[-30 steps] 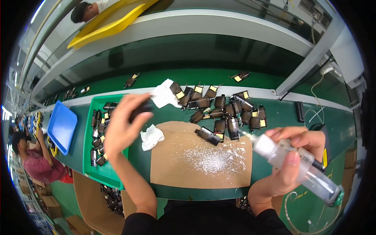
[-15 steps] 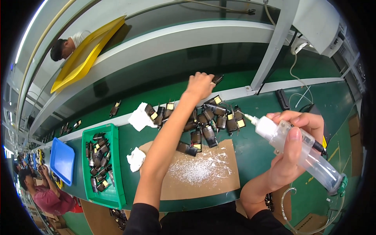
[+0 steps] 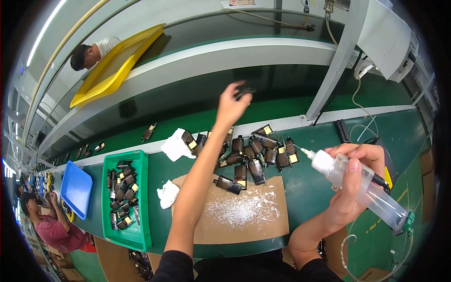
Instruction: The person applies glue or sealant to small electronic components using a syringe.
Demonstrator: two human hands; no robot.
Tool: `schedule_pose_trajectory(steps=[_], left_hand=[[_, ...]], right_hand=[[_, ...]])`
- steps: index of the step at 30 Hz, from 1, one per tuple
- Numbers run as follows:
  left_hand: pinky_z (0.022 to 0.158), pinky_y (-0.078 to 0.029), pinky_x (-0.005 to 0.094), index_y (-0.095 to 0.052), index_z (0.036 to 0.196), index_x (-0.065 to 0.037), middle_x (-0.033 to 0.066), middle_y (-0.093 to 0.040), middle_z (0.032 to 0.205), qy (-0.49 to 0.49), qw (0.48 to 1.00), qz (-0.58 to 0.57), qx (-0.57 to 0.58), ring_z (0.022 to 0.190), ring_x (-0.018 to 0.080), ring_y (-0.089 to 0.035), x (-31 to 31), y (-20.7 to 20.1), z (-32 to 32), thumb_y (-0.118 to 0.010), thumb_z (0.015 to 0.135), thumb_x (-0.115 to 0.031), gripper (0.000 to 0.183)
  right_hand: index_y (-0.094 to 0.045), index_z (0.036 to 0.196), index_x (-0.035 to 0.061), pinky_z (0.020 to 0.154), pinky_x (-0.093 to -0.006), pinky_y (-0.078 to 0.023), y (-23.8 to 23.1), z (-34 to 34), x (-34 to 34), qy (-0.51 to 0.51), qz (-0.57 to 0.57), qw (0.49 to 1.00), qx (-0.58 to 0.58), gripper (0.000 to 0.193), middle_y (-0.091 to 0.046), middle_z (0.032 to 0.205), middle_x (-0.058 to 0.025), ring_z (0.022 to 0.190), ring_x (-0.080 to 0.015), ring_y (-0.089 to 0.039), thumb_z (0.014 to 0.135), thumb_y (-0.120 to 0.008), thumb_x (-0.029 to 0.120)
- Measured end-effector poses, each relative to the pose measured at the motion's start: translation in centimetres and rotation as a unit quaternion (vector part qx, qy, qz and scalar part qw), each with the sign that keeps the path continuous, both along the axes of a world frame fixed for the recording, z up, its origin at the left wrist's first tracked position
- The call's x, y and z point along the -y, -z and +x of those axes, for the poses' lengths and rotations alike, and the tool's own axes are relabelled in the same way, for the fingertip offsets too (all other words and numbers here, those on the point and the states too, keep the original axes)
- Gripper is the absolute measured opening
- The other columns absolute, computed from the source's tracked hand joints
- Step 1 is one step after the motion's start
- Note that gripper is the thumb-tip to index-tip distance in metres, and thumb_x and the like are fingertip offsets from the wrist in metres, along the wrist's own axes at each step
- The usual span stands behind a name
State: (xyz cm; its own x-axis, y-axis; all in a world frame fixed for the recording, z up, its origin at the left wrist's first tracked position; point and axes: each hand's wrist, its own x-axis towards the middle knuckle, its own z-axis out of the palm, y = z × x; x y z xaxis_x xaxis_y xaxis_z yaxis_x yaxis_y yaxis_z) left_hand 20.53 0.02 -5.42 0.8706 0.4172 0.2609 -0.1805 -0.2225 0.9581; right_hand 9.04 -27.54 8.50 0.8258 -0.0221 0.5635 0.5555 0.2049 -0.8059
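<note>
Raised over the green conveyor belt, my left hand (image 3: 232, 105) has its fingers closed round a small dark housing (image 3: 244, 92); both are blurred. My right hand (image 3: 357, 171) grips a translucent dispensing syringe (image 3: 383, 204) of white paste, its thin needle pointing up and left. Between the hands lies a loose heap of dark brown housings (image 3: 256, 170), many with pale yellow squares. One housing (image 3: 227, 185) rests at the top edge of a cardboard sheet (image 3: 206, 235) spattered with white paste, under my left forearm.
To the left stand a green tray (image 3: 145, 207) holding several housings and a blue tray (image 3: 77, 192). White cloths (image 3: 176, 144) lie beside the heap. A black block (image 3: 342, 131) sits at the right, near a metal post (image 3: 336, 61). Co-workers (image 3: 58, 230) are at the left.
My left hand has lifted slightly off the belt and left, carrying the housing. The syringe stays in my right hand. The whole view has shifted a little.
</note>
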Motion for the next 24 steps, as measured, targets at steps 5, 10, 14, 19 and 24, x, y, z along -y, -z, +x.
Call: schedule_pose_trajectory(steps=[5, 10, 14, 19, 24], left_hand=[[0.100, -0.046, 0.0384, -0.033, 0.133, 0.008, 0.0202, -0.047, 0.122, 0.173, 0.812, -0.551, 0.087, 0.117, 0.0326, -0.050, 1.2, -2.2, -12.2, -0.046, 0.087, 0.002, 0.048], [0.083, -0.050, 0.0355, -0.026, 0.141, -0.004, 0.0237, -0.046, 0.124, 0.363, 0.787, -0.495, 0.063, 0.103, 0.0281, -0.056, 4.2, -2.9, -16.3, -0.053, 0.084, -0.007, 0.063], [0.073, -0.042, 0.0310, -0.017, 0.147, -0.014, 0.0129, -0.048, 0.111, 0.385, 0.773, -0.497, 0.086, 0.085, 0.0172, -0.047, 4.7, -3.6, -16.9, -0.034, 0.099, -0.044, 0.060], [0.076, -0.043, 0.0296, -0.029, 0.137, 0.009, 0.0071, -0.052, 0.106, 0.402, 0.832, -0.375, 0.077, 0.085, 0.0168, -0.053, 3.7, -2.7, -17.3, -0.051, 0.092, -0.045, 0.074], [0.072, -0.044, 0.0297, -0.041, 0.126, 0.006, 0.0108, -0.055, 0.104, 0.416, 0.837, -0.348, 0.069, 0.079, 0.0177, -0.054, 2.7, -2.1, -17.9, -0.065, 0.083, -0.048, 0.072]], right_hand=[[-0.048, 0.087, -0.0018, 0.070, -0.0286, -0.049, 0.2, -1.0, -1.7, -0.043, 0.004, 0.999, -0.004, 0.017, -0.060, 0.078, -0.0160, 0.072, -0.0177, -0.060, 0.080, -0.060, 0.008], [-0.049, 0.086, -0.0021, 0.069, -0.0277, -0.051, 1.1, -2.4, -3.5, -0.075, -0.007, 0.997, 0.020, 0.015, -0.061, 0.077, -0.0148, 0.073, -0.0182, -0.063, 0.078, -0.061, 0.003], [-0.050, 0.086, -0.0025, 0.069, -0.0294, -0.052, 1.5, -2.9, -4.3, -0.097, -0.020, 0.993, 0.061, 0.018, -0.060, 0.077, -0.0122, 0.074, -0.0206, -0.066, 0.076, -0.063, 0.004], [-0.051, 0.087, -0.0028, 0.068, -0.0282, -0.053, 2.5, -3.0, -5.5, -0.136, -0.039, 0.988, 0.064, 0.018, -0.062, 0.078, -0.0132, 0.076, -0.0194, -0.066, 0.075, -0.064, 0.002], [-0.053, 0.086, -0.0030, 0.070, -0.0282, -0.054, 2.6, -3.1, -6.5, -0.174, -0.059, 0.981, 0.057, 0.018, -0.065, 0.079, -0.0141, 0.076, -0.0182, -0.067, 0.073, -0.065, 0.000]])
